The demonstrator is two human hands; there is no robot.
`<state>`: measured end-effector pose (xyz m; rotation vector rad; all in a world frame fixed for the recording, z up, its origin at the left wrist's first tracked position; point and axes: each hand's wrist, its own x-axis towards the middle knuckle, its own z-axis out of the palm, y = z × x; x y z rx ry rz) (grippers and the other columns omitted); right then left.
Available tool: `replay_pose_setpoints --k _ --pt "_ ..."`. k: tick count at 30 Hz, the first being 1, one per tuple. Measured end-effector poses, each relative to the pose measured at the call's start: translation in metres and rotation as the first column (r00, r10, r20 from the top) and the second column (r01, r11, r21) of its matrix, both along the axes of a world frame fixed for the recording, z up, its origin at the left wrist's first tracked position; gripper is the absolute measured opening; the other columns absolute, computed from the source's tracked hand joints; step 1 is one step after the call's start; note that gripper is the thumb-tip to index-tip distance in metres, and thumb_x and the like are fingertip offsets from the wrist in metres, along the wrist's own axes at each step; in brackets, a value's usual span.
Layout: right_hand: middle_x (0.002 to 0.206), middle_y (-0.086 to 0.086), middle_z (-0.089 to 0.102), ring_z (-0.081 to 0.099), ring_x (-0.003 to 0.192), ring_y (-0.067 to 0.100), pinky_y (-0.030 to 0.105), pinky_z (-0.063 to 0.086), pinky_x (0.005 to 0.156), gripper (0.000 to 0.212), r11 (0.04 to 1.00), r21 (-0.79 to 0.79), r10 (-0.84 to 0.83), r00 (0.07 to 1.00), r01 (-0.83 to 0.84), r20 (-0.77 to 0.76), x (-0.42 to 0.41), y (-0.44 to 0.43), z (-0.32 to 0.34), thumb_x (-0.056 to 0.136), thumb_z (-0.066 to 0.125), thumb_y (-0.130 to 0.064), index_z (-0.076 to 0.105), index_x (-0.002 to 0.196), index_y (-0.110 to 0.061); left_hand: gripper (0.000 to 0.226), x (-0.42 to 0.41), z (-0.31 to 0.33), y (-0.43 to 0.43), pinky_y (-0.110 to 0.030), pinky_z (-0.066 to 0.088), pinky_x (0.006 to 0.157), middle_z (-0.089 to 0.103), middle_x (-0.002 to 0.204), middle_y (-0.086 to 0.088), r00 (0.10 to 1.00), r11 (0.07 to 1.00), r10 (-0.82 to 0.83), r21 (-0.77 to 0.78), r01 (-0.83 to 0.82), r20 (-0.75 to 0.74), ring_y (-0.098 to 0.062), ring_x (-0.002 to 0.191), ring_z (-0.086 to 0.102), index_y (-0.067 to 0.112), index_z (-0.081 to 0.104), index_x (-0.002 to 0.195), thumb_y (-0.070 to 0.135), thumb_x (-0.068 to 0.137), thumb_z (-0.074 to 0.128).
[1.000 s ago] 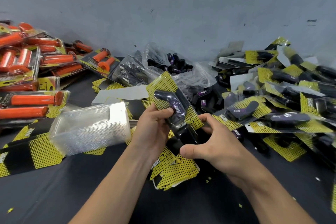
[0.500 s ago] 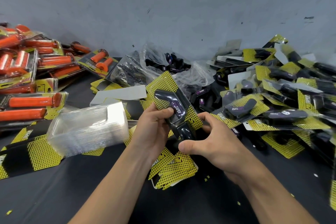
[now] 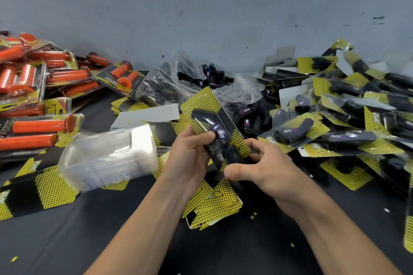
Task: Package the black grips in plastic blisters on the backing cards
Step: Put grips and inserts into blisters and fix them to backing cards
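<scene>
I hold a yellow-and-black dotted backing card (image 3: 202, 101) tilted up in the middle of the view, with a black grip (image 3: 209, 125) under a clear blister on its face. My left hand (image 3: 190, 161) grips the card's left edge, thumb pressed on the grip near its "TAPER" label. My right hand (image 3: 261, 168) curls round the card's lower right end, thumb in front and fingers behind. A stack of empty clear blisters (image 3: 109, 156) lies to the left. Flat backing cards (image 3: 214, 203) lie under my hands. Loose black grips fill a plastic bag (image 3: 212, 76) behind.
Packaged black grips (image 3: 348, 118) are heaped on the right. Packaged orange grips (image 3: 38, 87) are piled on the left. The dark table (image 3: 89, 241) runs to a grey wall behind. More flat cards (image 3: 29, 190) lie at the near left.
Both hands have stayed on the card, and the right thumb has closed in slightly over its lower end. The view has shifted a little.
</scene>
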<state>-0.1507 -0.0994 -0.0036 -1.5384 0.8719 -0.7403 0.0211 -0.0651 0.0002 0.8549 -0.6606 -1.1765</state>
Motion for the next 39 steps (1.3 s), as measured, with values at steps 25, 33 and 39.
replay_pose_setpoints --k 25,33,39 --pt "0.051 0.003 0.046 0.034 0.050 0.012 0.031 0.030 0.048 0.027 0.915 -0.283 -0.292 0.956 0.289 0.034 0.010 0.009 0.004 0.088 0.078 -0.025 0.069 0.075 -0.003 0.037 0.005 0.002 0.002 -0.041 0.060 0.091 0.073 0.114 -0.016 0.974 0.976 -0.206 -0.091 0.197 -0.098 -0.027 0.100 0.071 0.007 0.074 0.106 0.008 0.068 0.076" --pt "0.075 0.001 0.077 0.070 0.071 0.014 0.030 0.057 0.071 0.023 0.902 0.068 -0.431 0.876 0.427 0.216 -0.009 -0.015 0.002 0.092 0.075 -0.017 0.080 0.071 -0.025 0.021 0.011 -0.002 -0.003 -0.041 0.056 0.086 0.076 0.111 -0.013 0.991 0.987 0.134 0.094 -0.132 -0.019 -0.023 0.093 0.072 0.012 0.075 0.113 0.019 0.097 0.064" --pt "0.067 -0.003 0.074 0.062 0.053 0.001 0.016 0.045 0.043 0.027 0.876 0.119 -0.483 0.845 0.468 0.228 -0.021 -0.029 -0.004 0.095 0.072 -0.014 0.071 0.068 -0.015 0.025 0.012 -0.007 -0.004 -0.031 0.064 0.067 0.079 0.097 -0.017 0.974 0.972 0.193 0.111 -0.206 0.119 -0.021 0.079 0.077 0.012 0.080 0.099 -0.007 0.087 0.070"
